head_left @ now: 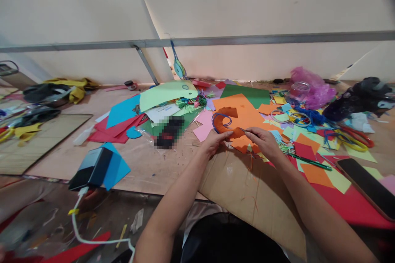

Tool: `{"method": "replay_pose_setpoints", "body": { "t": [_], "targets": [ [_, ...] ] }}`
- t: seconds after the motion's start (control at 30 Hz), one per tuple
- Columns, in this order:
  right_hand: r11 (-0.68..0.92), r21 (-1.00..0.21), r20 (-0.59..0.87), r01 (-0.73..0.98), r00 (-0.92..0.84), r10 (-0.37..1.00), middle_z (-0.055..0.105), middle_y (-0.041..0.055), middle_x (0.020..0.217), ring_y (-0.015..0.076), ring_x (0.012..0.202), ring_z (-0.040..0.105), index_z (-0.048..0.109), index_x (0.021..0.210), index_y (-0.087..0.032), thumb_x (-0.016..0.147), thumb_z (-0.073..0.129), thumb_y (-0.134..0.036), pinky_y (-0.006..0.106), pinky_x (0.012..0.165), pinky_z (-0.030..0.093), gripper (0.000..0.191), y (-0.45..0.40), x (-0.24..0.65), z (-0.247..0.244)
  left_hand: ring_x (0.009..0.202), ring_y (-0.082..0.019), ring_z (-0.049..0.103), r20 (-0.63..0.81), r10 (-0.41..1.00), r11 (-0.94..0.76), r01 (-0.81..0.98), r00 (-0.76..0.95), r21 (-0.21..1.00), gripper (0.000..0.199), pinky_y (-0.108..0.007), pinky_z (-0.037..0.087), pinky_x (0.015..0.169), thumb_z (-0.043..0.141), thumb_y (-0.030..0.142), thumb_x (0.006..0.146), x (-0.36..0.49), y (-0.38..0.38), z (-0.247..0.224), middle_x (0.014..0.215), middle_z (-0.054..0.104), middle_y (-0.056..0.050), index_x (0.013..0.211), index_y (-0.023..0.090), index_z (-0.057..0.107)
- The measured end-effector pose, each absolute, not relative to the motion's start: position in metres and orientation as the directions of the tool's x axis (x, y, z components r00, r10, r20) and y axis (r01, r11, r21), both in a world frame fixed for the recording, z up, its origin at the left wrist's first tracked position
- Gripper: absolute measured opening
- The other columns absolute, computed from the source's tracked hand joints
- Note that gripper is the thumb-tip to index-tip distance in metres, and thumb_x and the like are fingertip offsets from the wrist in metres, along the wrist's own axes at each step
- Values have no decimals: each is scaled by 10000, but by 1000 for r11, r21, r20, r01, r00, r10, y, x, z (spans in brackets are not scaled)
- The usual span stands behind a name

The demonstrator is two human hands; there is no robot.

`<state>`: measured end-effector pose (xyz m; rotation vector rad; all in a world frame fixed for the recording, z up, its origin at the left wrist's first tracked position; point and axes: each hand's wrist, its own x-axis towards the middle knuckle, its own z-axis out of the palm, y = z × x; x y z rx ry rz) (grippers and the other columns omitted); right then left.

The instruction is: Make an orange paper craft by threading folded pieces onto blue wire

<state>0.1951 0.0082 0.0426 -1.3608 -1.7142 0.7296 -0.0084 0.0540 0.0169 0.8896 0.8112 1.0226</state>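
Observation:
My left hand pinches the lower edge of a curved orange paper piece, shaped like a crescent. A blue cord loops around and behind this piece. My right hand closes on a thin dark tool, its tip at the orange piece's right end; its exact kind is too small to make out. Below the hands lies a cardboard sheet with orange thread scraps on it. A large orange paper sheet lies just behind the piece.
Coloured paper scraps, a green pen and a phone lie to the right, with scissors beyond. On the left are red paper sheets and a dark box-like device with a white cable. A metal rail crosses the back.

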Motion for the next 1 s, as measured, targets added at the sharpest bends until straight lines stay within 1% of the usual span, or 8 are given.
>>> {"method": "replay_pose_setpoints", "body": {
  "t": [0.23, 0.4, 0.5, 0.63, 0.73, 0.83, 0.9, 1.0],
  "targets": [
    [257, -823, 248, 507, -87, 965, 764, 51, 898, 228, 825, 673, 764, 942, -217, 905, 577, -487, 316, 729, 489, 331, 8, 194, 43, 602, -121, 602, -141, 936, 254, -342, 323, 905, 508, -257, 465, 589, 960, 404, 502, -10, 54, 12, 761, 714, -69, 849, 102, 745],
    [261, -823, 258, 504, -78, 963, 776, 57, 930, 239, 857, 686, 774, 949, -226, 910, 575, -494, 330, 762, 506, 336, 8, 193, 42, 563, -116, 576, -164, 931, 273, -321, 326, 907, 523, -254, 440, 559, 961, 428, 486, -10, 53, 15, 694, 690, -59, 825, 99, 735],
    [268, -824, 267, 499, -75, 961, 779, 60, 944, 245, 874, 688, 780, 955, -227, 907, 581, -495, 339, 783, 514, 337, 8, 192, 41, 567, -114, 568, -150, 934, 258, -319, 324, 912, 520, -253, 440, 565, 965, 432, 464, -9, 52, 18, 690, 691, -59, 789, 102, 730],
    [256, -837, 257, 484, -65, 964, 765, 51, 895, 232, 823, 667, 778, 938, -226, 902, 582, -496, 333, 751, 503, 336, 8, 191, 41, 572, -116, 567, -147, 934, 251, -306, 325, 918, 510, -253, 441, 570, 965, 442, 464, -9, 52, 19, 672, 686, -60, 765, 102, 733],
    [217, -872, 224, 439, -35, 974, 705, 33, 772, 198, 723, 614, 767, 912, -211, 885, 593, -511, 307, 679, 473, 348, 7, 192, 42, 581, -117, 579, -151, 935, 256, -317, 320, 913, 517, -251, 446, 569, 968, 437, 464, -8, 53, 17, 706, 700, -72, 779, 97, 740],
    [158, -924, 169, 349, 1, 986, 628, 14, 699, 167, 657, 553, 754, 960, -191, 873, 595, -542, 286, 623, 436, 395, 9, 193, 43, 594, -117, 594, -151, 937, 263, -353, 315, 898, 562, -251, 464, 577, 978, 426, 444, -8, 53, 15, 778, 724, -82, 839, 98, 750],
    [114, -956, 121, 270, 6, 993, 622, 13, 708, 162, 657, 549, 740, 994, -182, 851, 622, -565, 283, 629, 439, 425, 10, 193, 42, 591, -113, 595, -146, 937, 261, -358, 319, 896, 566, -252, 476, 585, 973, 429, 462, -8, 54, 14, 795, 728, -81, 867, 101, 751],
    [81, -982, 82, 170, -3, 997, 655, 23, 747, 173, 704, 588, 714, 902, -183, 751, 735, -578, 297, 690, 474, 423, 12, 191, 38, 572, -114, 594, -142, 932, 249, -305, 335, 919, 542, -239, 459, 557, 951, 457, 516, -9, 53, 13, 730, 708, -68, 877, 106, 752]
  ]
}}
